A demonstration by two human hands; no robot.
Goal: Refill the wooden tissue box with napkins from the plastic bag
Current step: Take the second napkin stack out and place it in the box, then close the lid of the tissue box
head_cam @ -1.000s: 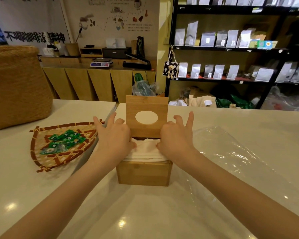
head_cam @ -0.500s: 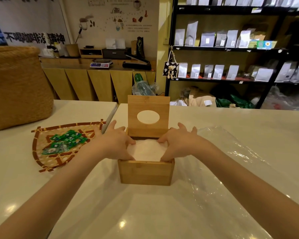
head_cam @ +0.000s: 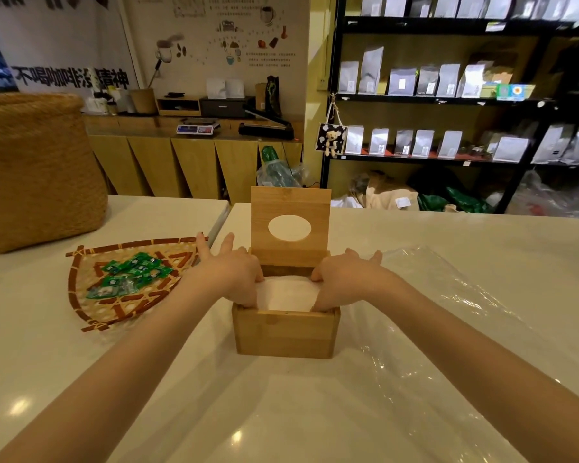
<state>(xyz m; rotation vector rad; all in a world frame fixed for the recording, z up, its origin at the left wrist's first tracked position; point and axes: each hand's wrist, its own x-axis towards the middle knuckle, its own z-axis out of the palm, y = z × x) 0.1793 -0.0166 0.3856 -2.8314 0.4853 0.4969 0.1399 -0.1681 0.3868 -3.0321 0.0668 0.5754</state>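
Note:
The wooden tissue box [head_cam: 284, 335] stands on the white counter with its lid [head_cam: 290, 225], which has an oval hole, tipped upright at the back. A stack of white napkins [head_cam: 286, 292] lies inside, below the rim. My left hand [head_cam: 236, 279] reaches in at the left side, thumb and fingers pressed on the stack. At the right side my right hand [head_cam: 343, 282] does the same, its fingertips hidden in the box. The clear plastic bag [head_cam: 448, 315] lies flat to the right, partly under the box.
A woven fan-shaped tray [head_cam: 91, 315] with several green sachets sits left of the box. A big straw basket [head_cam: 37, 168] stands at the far left. A gap between two counter tops runs behind the tray. Shelves of pouches fill the background.
The napkin stack, which stood above the rim, has been pushed down into the box. Both hands have sunk lower with it, fingers curling inside the walls.

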